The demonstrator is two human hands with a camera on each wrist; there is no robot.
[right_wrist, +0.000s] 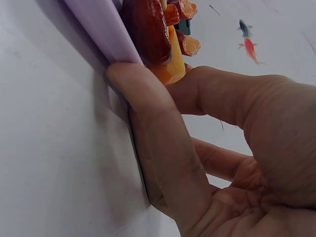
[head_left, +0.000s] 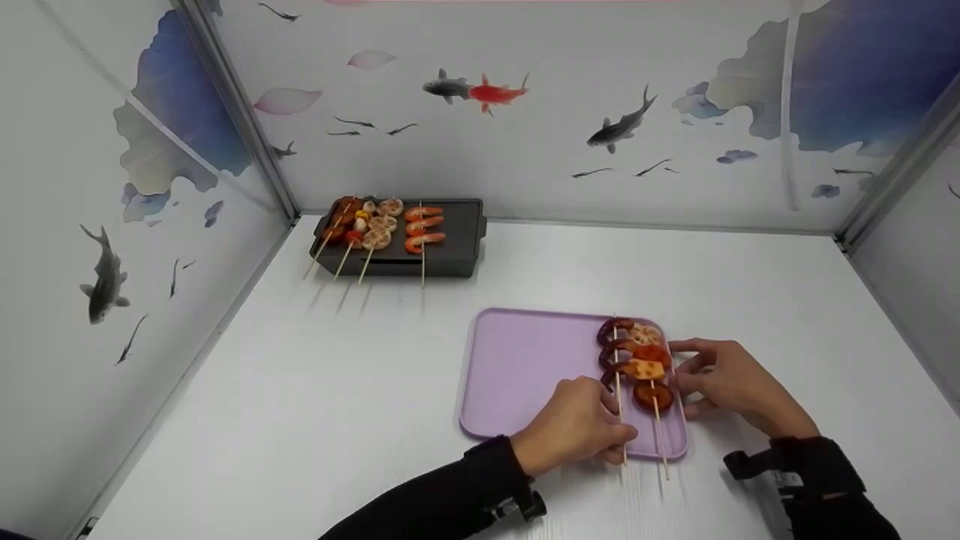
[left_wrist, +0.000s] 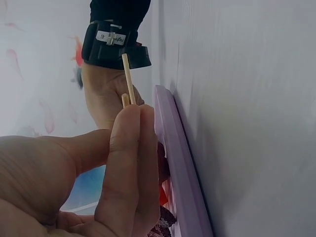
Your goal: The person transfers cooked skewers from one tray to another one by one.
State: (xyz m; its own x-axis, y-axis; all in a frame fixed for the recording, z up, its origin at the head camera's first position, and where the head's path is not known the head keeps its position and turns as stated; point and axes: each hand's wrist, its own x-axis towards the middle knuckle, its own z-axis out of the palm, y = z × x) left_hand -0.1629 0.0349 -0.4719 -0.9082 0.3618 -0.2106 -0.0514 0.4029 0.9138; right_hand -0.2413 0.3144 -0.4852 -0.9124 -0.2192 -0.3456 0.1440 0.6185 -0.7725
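Observation:
My left hand (head_left: 577, 424) pinches the wooden stick of a skewer of dark red, curled tentacle-like pieces (head_left: 609, 352). That skewer lies along the right part of a lilac tray (head_left: 536, 367). Close beside it on the tray is a mixed skewer (head_left: 652, 396) with a lotus root slice, an orange-red piece, a yellow piece and a brown round. Both sticks stick out past the tray's near edge. At the right rim, my right hand (head_left: 731, 382) grips the tray with bent fingers, also seen with the brown round (right_wrist: 145, 32) in the right wrist view.
A black grill box (head_left: 461, 247) stands at the back left by the wall. On it lie several skewers, among them shrimp (head_left: 424, 225) and lotus root slices (head_left: 381, 223), their sticks overhanging the front. Printed walls enclose the white table (head_left: 300, 420) at the back and sides.

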